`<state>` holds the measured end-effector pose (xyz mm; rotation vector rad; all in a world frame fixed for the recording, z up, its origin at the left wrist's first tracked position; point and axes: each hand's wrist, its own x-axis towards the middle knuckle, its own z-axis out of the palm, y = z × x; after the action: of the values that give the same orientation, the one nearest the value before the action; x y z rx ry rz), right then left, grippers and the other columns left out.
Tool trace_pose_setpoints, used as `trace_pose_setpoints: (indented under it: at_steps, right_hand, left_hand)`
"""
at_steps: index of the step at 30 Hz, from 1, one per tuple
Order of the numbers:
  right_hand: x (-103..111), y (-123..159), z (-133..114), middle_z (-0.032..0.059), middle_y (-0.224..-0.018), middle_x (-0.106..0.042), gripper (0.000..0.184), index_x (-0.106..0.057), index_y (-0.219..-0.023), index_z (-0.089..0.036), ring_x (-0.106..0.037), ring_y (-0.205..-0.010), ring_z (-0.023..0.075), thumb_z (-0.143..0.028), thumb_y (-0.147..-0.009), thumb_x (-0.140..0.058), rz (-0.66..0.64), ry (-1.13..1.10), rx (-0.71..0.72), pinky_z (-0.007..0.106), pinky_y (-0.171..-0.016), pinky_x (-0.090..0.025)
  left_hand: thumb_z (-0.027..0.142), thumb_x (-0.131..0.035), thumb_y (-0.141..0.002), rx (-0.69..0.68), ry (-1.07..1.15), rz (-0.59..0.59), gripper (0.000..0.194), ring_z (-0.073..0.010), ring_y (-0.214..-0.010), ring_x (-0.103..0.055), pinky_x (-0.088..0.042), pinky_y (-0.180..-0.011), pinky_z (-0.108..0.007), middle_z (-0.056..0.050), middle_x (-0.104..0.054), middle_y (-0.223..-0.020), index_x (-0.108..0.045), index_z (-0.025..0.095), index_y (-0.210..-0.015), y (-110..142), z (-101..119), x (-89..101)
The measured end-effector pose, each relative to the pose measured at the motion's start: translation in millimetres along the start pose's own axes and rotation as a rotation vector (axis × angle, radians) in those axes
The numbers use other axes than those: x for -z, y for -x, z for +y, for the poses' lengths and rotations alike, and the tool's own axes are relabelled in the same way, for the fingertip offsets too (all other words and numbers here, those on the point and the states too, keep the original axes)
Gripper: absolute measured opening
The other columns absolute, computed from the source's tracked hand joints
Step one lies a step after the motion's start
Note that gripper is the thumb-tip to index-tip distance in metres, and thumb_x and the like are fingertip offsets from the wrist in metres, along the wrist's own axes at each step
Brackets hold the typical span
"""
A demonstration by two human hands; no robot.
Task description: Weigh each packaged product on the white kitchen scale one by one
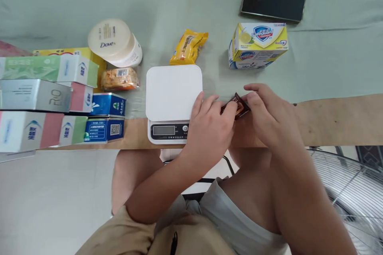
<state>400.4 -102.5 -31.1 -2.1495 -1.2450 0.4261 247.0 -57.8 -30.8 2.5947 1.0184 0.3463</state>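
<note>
A small dark brown snack packet (pixel 241 108) is between my two hands at the table's front edge, right of the white kitchen scale (pixel 174 92). My left hand (pixel 213 125) has its thumb side on the packet's left part, partly covering it. Its other fingers lie over the scale's right edge and hide that corner. At the packet's right end, my right hand (pixel 271 113) grips with bent fingers; exactly how the fingertips meet it is partly hidden. The scale's plate bears nothing, and its display (pixel 164 130) looks blank.
Behind the scale lies a yellow snack packet (pixel 189 47). Safeguard soap boxes (pixel 257 46) and a phone (pixel 273 6) are at the right. Leftward stand a Dove jar (pixel 115 44), a wrapped pastry (pixel 120 79) and several stacked cartons (pixel 44 95). A fan (pixel 347 191) stands below right.
</note>
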Motion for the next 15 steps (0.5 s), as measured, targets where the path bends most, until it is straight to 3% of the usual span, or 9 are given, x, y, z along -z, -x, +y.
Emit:
trace_pose_setpoints:
  at_steps: [3,6,8,10,13,15]
  right_hand:
    - [6,3,-5,0.0051,-0.092,-0.075,0.028,-0.071,-0.110,-0.027,-0.070,-0.083,0.0236,-0.042,-0.097,-0.051,0.115,-0.224,0.015,0.040,-0.075,-0.056]
    - [5,3,-12,0.0066,-0.100,-0.070,0.024,-0.070,-0.108,-0.028,-0.072,-0.094,0.0254,-0.030,-0.093,-0.052,0.235,-0.532,0.131,0.042,-0.078,-0.059]
    - [-2,3,-21,0.0081,-0.107,-0.070,0.025,-0.070,-0.107,-0.028,-0.072,-0.100,0.0272,-0.026,-0.089,-0.052,0.286,-0.618,0.172,0.043,-0.079,-0.060]
    - [-13,4,-32,0.0087,-0.111,-0.070,0.025,-0.068,-0.108,-0.028,-0.073,-0.100,0.0278,-0.028,-0.088,-0.052,0.294,-0.594,0.194,0.044,-0.080,-0.060]
    - [-31,8,-51,0.0073,-0.108,-0.072,0.022,-0.066,-0.110,-0.028,-0.073,-0.100,0.0270,-0.030,-0.093,-0.052,0.201,-0.489,0.269,0.045,-0.085,-0.059]
    - [-41,12,-62,0.0064,-0.104,-0.073,0.020,-0.066,-0.109,-0.026,-0.072,-0.101,0.0255,-0.030,-0.096,-0.051,0.138,-0.395,0.312,0.044,-0.088,-0.058]
  left_hand:
    - [0.013,-0.058,-0.093,-0.028,0.112,0.127,0.030,-0.0265,-0.123,-0.068,-0.042,-0.125,-0.050,-0.006,-0.078,-0.117,-0.066,0.020,-0.121,0,-2,2.6]
    - [0.016,-0.060,-0.092,-0.048,0.242,0.268,0.037,-0.0221,-0.112,-0.072,-0.056,-0.107,-0.039,-0.007,-0.077,-0.122,-0.062,0.019,-0.128,3,-9,14.1]
    - [0.020,-0.063,-0.091,0.016,0.278,0.356,0.040,-0.0217,-0.111,-0.073,-0.059,-0.097,-0.036,-0.008,-0.076,-0.125,-0.059,0.020,-0.130,6,-18,25.6]
    - [0.023,-0.067,-0.088,0.147,0.271,0.404,0.044,-0.0233,-0.110,-0.073,-0.060,-0.093,-0.036,-0.007,-0.076,-0.124,-0.058,0.022,-0.131,11,-32,36.9]
    - [0.023,-0.072,-0.085,0.337,0.255,0.369,0.051,-0.0249,-0.103,-0.074,-0.060,-0.086,-0.038,-0.006,-0.077,-0.117,-0.056,0.024,-0.133,19,-57,47.2]
    - [0.025,-0.073,-0.084,0.400,0.247,0.342,0.052,-0.0273,-0.105,-0.073,-0.059,-0.090,-0.042,-0.008,-0.077,-0.118,-0.056,0.023,-0.133,24,-73,49.4]
